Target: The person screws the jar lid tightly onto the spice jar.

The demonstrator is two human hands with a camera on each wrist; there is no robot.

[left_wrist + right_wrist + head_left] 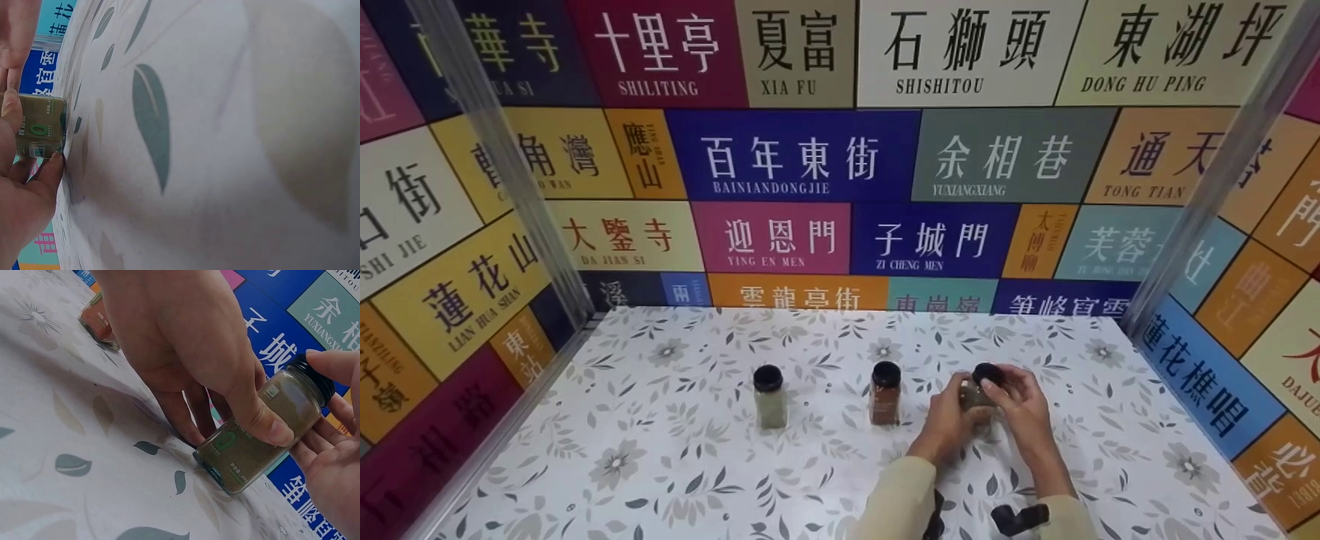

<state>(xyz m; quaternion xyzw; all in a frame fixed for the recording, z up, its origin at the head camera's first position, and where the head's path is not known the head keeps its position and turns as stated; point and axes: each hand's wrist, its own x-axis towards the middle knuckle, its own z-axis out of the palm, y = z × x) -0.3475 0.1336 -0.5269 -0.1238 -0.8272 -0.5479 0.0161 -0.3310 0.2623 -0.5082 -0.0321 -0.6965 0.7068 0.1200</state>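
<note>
A square glass spice jar of brown-green powder (pixel 253 439) stands upright at the table surface, its black lid (pixel 315 379) on top. My left hand (pixel 949 420) grips the jar's body, thumb across the front, as the right wrist view shows. Around the lid curl the fingers and thumb of my right hand (pixel 1026 401). Green print marks the jar's side in the left wrist view, where the lid is hidden. Just left of my hands, in the head view, stands a jar of reddish-brown powder (pixel 885 401) with a black lid.
Farther left stands a jar of pale green powder (pixel 770 409), also black-lidded. The table (pixel 675 465) wears a white leaf-and-flower cover. Colourful sign-covered panels (pixel 791 157) rise behind it and on both sides, with clear corner strips (pixel 1200 165).
</note>
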